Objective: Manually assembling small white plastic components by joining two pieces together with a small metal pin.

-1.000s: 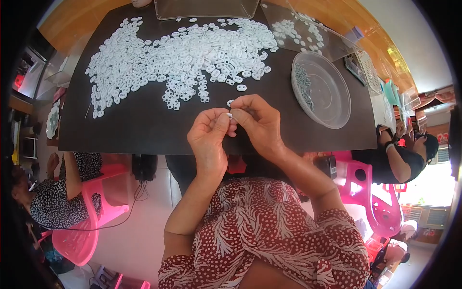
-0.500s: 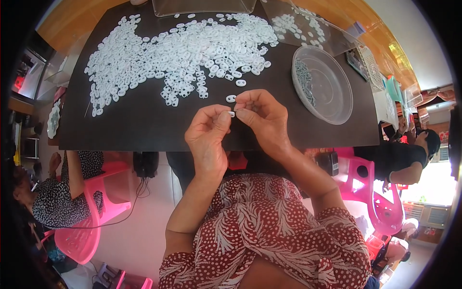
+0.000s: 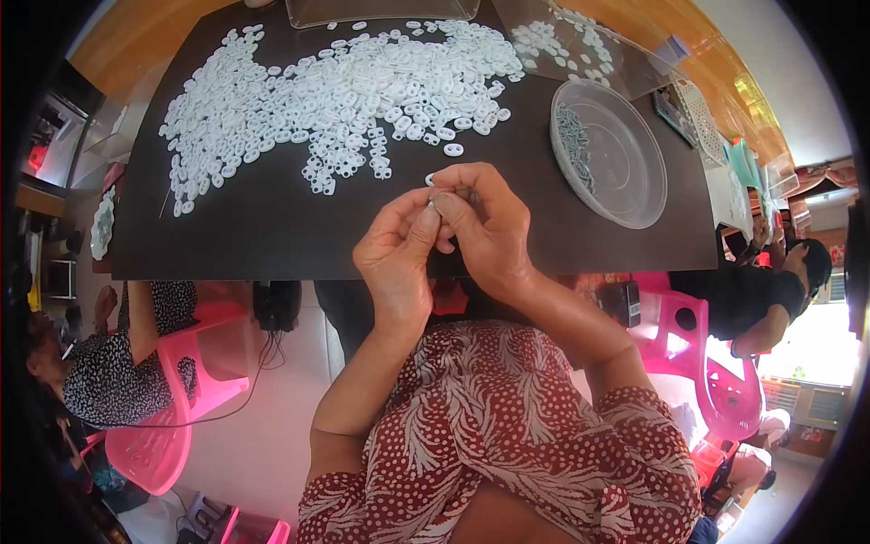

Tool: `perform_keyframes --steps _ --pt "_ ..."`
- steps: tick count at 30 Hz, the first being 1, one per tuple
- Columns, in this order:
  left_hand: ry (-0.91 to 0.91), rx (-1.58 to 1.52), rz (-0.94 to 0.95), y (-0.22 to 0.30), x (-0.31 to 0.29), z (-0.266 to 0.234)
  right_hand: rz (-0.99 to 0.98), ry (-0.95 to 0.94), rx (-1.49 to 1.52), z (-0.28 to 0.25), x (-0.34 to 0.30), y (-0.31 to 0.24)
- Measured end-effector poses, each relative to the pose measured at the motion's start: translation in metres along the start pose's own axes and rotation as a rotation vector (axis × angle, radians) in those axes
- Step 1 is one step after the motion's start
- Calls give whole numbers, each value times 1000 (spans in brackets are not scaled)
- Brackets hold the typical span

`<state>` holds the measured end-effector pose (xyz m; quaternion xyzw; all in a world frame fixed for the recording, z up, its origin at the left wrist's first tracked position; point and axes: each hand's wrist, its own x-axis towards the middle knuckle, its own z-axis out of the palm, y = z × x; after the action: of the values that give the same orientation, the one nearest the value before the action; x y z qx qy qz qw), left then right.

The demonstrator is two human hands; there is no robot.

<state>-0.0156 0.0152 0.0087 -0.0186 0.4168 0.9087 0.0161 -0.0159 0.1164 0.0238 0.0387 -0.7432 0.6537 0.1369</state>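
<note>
1. My left hand (image 3: 397, 258) is nearly closed, thumb and fingertips pinched around a small white plastic piece (image 3: 432, 206), of which only a sliver shows.
2. My right hand (image 3: 494, 227) meets it there, thumb and forefinger closed in on the same piece; whether those fingertips pinch anything besides, I cannot tell (my own thumb blocks the view).
3. Both hands are above the near part of the dark brown tabletop (image 3: 272, 238), roughly at its middle, with their fingertips touching or almost so.
4. Just beyond my right fingers, partly hidden by them, is a white oval plastic piece with rounded ends (image 3: 430, 179).
5. A second white oval (image 3: 453, 150) lies a little farther off, alone near the edge of the pile.
6. The wide, spread-out pile of white two-holed plastic pieces (image 3: 362, 91) covers much of the table's far half and left side.
7. To my right is a round, clear plastic tub (image 3: 625, 168), with small grey slender parts (image 3: 573, 145) heaped along its left side.
8. Behind the tub, more white pieces (image 3: 571, 43) lie scattered near the far right corner.
9. Pink plastic chairs (image 3: 154, 444) are on both sides of me, below table level.
</note>
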Motion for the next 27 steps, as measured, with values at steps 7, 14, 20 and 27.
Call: perform_keyframes --steps 7,14,20,27 --pt "-42 57 -126 7 3 -9 -104 18 -159 0 5 4" --pt "16 31 -191 14 7 -15 -56 -52 -56 -14 2 2" --pt "28 66 -88 11 2 -14 -68 -102 -131 -14 1 2" --pt "8 96 -50 9 -2 -14 -69 -99 -123 -11 0 4"
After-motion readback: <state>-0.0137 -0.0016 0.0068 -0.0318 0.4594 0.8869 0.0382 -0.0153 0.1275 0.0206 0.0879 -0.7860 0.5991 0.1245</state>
